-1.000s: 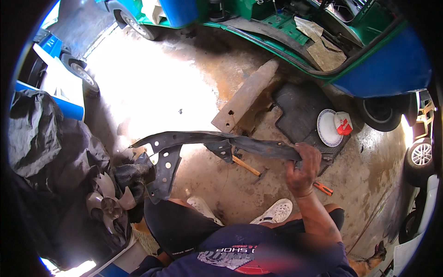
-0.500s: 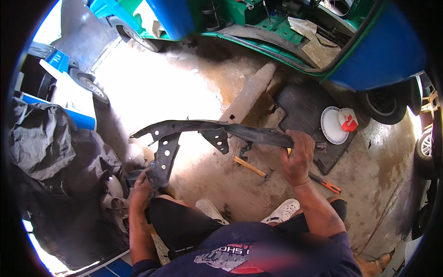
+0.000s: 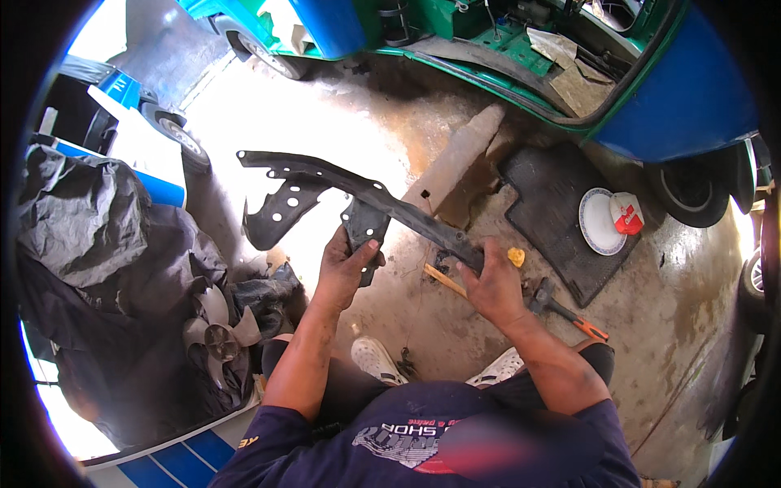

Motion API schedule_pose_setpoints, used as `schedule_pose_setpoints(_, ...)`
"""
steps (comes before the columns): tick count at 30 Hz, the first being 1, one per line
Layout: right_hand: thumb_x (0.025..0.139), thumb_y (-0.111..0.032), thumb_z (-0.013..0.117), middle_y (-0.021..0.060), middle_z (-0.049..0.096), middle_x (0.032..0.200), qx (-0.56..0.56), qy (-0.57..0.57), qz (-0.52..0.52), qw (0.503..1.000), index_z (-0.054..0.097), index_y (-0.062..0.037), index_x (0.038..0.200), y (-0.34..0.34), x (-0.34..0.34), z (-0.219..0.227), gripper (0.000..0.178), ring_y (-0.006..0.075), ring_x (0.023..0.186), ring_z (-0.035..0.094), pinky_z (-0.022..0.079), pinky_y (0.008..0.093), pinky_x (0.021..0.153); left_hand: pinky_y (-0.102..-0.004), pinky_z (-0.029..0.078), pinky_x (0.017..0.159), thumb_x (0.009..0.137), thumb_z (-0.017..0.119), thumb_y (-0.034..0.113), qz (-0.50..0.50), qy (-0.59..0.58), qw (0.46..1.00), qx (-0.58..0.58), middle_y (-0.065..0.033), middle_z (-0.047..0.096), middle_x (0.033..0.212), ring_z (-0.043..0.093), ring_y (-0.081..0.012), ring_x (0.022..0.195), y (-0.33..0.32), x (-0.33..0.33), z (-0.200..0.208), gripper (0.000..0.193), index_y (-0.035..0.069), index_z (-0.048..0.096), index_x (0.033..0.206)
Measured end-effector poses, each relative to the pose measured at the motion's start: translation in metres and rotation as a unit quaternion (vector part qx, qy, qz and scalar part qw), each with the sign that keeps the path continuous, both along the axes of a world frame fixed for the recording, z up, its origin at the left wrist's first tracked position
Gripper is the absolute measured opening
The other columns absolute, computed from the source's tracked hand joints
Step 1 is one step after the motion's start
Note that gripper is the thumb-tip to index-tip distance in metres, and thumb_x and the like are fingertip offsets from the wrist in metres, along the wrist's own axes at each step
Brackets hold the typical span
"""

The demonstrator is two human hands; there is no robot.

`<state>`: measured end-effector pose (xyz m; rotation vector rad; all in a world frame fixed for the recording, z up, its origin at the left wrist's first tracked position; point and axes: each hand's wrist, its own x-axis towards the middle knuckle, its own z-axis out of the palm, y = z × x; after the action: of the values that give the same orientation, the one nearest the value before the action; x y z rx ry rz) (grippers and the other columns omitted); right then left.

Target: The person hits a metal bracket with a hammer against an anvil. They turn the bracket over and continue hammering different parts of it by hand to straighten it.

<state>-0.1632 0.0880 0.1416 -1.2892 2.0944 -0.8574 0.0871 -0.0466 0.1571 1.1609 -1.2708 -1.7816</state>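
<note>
Both of my hands hold a long black metal bracket (image 3: 325, 175) with round holes and two plates hanging from its bar. My left hand (image 3: 343, 264) grips the middle plate, thumb across its face. Closed round the right end of the bar is my right hand (image 3: 495, 285). The bracket slants, its far left end raised away from me. Below it on the floor lies a wooden-handled tool (image 3: 445, 280), its head hidden by my right hand. Beside my right wrist is a hammer (image 3: 569, 315) with an orange and black handle.
A white plate (image 3: 600, 232) and a red-and-white carton (image 3: 625, 214) sit on a black floor mat (image 3: 543, 195). A green-and-blue vehicle body (image 3: 675, 89) stands ahead. To my left, a dark cover (image 3: 122, 325) bears a grey fan (image 3: 218, 337). A yellow lump (image 3: 516, 258) lies near my right hand.
My left hand has moved from the bracket's left plate to its middle plate. The bracket has tilted, its right end lower and nearer me. The hammer's head now shows.
</note>
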Motion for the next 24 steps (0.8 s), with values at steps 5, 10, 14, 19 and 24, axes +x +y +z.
schedule_pose_setpoints(5, 0.095, -0.033, 0.079, 0.0261, 0.073, 0.115, 0.037, 0.038, 0.089, 0.995, 0.058, -0.0043, 0.137, 0.013, -0.012, 0.003, 0.055, 0.0472, 0.101, 0.073, 0.058, 0.0522, 0.084, -0.0335, 0.058, 0.073, 0.1, 0.074, 0.011, -0.032, -0.011, 0.999, -0.021, -0.0055, 0.068, 0.1, 0.07, -0.0179, 0.079, 0.005, -0.008, 0.002, 0.033, 0.002, 0.06, 0.128)
schedule_pose_setpoints(10, 0.096, -0.035, 0.079, 0.0279, 0.073, 0.121, 0.062, -0.056, 0.148, 0.985, 0.05, -0.0045, 0.148, 0.013, -0.024, 0.022, 0.067, 0.0474, 0.108, 0.072, 0.057, 0.0489, 0.09, -0.0383, 0.061, 0.069, 0.098, 0.075, 0.017, -0.09, 0.048, 0.994, -0.028, -0.0104, 0.068, 0.106, 0.072, -0.0236, 0.076, 0.002, 0.003, 0.015, 0.044, -0.002, 0.058, 0.135)
schedule_pose_setpoints(14, 0.097, -0.036, 0.078, 0.0302, 0.072, 0.12, 0.026, -0.104, 0.126, 0.986, 0.048, -0.0056, 0.151, 0.015, -0.012, 0.016, 0.069, 0.046, 0.114, 0.071, 0.055, 0.0487, 0.096, -0.0371, 0.058, 0.064, 0.098, 0.074, 0.023, -0.014, 0.114, 0.992, 0.043, -0.0125, 0.068, 0.107, 0.069, -0.0232, 0.071, 0.011, -0.013, 0.028, 0.055, -0.002, 0.056, 0.143)
schedule_pose_setpoints(19, 0.1, -0.04, 0.073, 0.0333, 0.07, 0.121, 0.117, -0.11, 0.1, 0.982, 0.044, -0.0065, 0.154, 0.019, 0.001, 0.017, 0.069, 0.0471, 0.116, 0.07, 0.054, 0.0508, 0.099, -0.0336, 0.057, 0.065, 0.102, 0.069, 0.017, -0.042, 0.067, 0.997, 0.006, -0.0076, 0.069, 0.098, 0.07, -0.0192, 0.071, 0.012, -0.003, 0.018, 0.047, 0.001, 0.057, 0.145)
schedule_pose_setpoints(24, 0.101, -0.039, 0.072, 0.0338, 0.069, 0.126, 0.147, -0.121, 0.096, 0.977, 0.043, -0.0035, 0.155, 0.026, 0.005, 0.014, 0.072, 0.0491, 0.119, 0.068, 0.052, 0.051, 0.101, -0.0336, 0.058, 0.065, 0.098, 0.072, 0.014, -0.04, 0.035, 0.998, 0.045, -0.0107, 0.069, 0.113, 0.072, -0.0219, 0.078, 0.019, -0.003, 0.02, 0.055, 0.001, 0.054, 0.148)
